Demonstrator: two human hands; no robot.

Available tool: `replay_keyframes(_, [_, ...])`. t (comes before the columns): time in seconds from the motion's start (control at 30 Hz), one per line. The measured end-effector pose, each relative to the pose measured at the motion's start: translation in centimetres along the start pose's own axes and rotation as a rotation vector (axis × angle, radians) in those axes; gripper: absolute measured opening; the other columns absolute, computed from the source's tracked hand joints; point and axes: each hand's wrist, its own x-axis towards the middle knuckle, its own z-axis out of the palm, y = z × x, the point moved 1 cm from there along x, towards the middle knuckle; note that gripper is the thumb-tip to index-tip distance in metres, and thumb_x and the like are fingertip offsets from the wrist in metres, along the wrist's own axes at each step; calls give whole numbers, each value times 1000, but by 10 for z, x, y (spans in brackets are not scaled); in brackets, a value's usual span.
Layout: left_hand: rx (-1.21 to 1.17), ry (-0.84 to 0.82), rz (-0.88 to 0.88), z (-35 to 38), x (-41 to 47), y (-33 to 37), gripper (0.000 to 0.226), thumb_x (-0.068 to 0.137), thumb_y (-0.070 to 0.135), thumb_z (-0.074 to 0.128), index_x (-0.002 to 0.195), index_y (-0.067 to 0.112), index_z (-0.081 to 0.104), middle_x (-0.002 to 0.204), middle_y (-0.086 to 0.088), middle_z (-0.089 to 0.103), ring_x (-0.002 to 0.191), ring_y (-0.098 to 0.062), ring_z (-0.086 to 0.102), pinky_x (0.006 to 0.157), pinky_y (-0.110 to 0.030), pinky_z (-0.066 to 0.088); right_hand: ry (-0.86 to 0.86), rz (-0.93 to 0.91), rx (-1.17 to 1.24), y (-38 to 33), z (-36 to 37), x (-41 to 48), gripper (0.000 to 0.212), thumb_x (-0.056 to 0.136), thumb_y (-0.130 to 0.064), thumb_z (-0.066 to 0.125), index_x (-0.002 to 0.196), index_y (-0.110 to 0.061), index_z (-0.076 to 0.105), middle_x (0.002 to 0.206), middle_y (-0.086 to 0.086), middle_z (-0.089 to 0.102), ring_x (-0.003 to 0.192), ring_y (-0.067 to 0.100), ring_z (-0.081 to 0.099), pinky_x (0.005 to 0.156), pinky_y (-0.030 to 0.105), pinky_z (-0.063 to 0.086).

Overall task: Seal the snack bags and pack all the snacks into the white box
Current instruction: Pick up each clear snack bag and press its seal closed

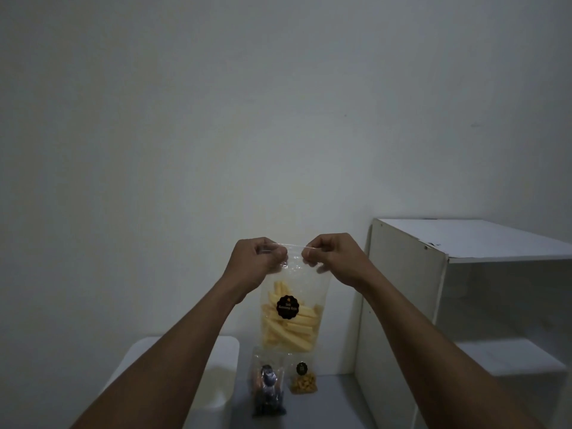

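1. A plain pale wall [216, 119] fills the far side of the scene.
2. A white shelf unit [405, 305] stands at the right, its open compartments facing right.
3. The white box [229, 351] sits open at the near left on the grey table [331, 407], partly hidden behind the left forearm.
4. A clear bag of yellow sticks [291, 323] with a round black label hangs upright in the air, above the table's middle.
5. The left hand [250, 264] pinches the bag's top edge at its left corner, fingers curled.
6. The right hand [334, 258] pinches the same edge at its right corner.
7. A bag of dark snacks [267, 388] stands on the table, just right of the box.
8. A small bag of golden bits [303, 380] stands beside it, further right.
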Motion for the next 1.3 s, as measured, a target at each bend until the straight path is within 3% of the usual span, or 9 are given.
replay_keyframes(0.13, [81, 65, 43, 3, 4, -6, 8, 86, 13, 73, 81, 8, 74, 79, -10, 76, 79, -23, 75, 82, -38, 60, -45, -9, -35, -2, 4, 1, 11, 90, -18, 69, 87, -9, 75, 81, 3, 75, 70, 7, 66, 62, 23, 55])
replay_keyframes(0.33, [-13, -100, -63, 3, 0, -5, 17, 88, 18, 72, 93, 2, 74, 91, -16, 75, 86, -25, 73, 79, -34, 59, -49, -13, -96, 2, 4, 4, 12, 91, -13, 65, 87, -5, 73, 76, 3, 73, 66, 7, 62, 63, 23, 54])
replay_keyframes(0.43, [66, -142, -67, 2, 2, -4, 18, 86, 23, 75, 92, 6, 76, 91, -13, 76, 81, -19, 72, 78, -32, 57, -68, -10, -81, 6, 5, 4, 12, 92, -14, 66, 88, -5, 74, 78, 4, 73, 67, 7, 63, 63, 23, 55])
replay_keyframes(0.63, [260, -42, 59, 2, 6, -6, 9, 85, 16, 73, 80, 10, 78, 75, -4, 76, 77, -21, 73, 78, -36, 58, -113, 11, -19, 11, 15, 4, 13, 93, -16, 66, 90, -7, 73, 80, 3, 74, 71, 8, 66, 62, 23, 55])
replay_keyframes(0.8, [203, -54, 41, 9, 2, -6, 9, 85, 17, 74, 84, 10, 78, 75, -3, 77, 69, -10, 71, 65, -21, 53, -60, -4, -67, 13, 12, 5, 13, 92, -14, 64, 87, -5, 72, 74, 1, 71, 66, 9, 62, 63, 26, 55])
replay_keyframes(0.93, [176, -9, 38, 3, 7, -7, 9, 85, 21, 75, 82, 13, 79, 78, -2, 77, 78, -20, 74, 78, -31, 58, 9, 7, 33, 16, 12, 3, 13, 90, -18, 70, 89, -6, 73, 80, 6, 74, 71, 11, 67, 64, 26, 58])
replay_keyframes(1.03, [186, 23, 46, 0, 10, -8, 8, 84, 20, 75, 81, 13, 78, 76, -1, 77, 76, -18, 74, 77, -29, 56, 17, 50, 154, 21, 10, 0, 14, 93, -15, 67, 92, -2, 71, 83, 10, 75, 73, 14, 68, 67, 29, 59])
replay_keyframes(1.3, [184, 22, 31, 8, 11, -10, 9, 84, 21, 76, 81, 13, 78, 76, 0, 77, 74, -13, 73, 76, -27, 54, 124, 38, 148, 25, 11, -3, 11, 91, -13, 69, 84, -5, 72, 75, 10, 74, 63, 15, 66, 68, 33, 59])
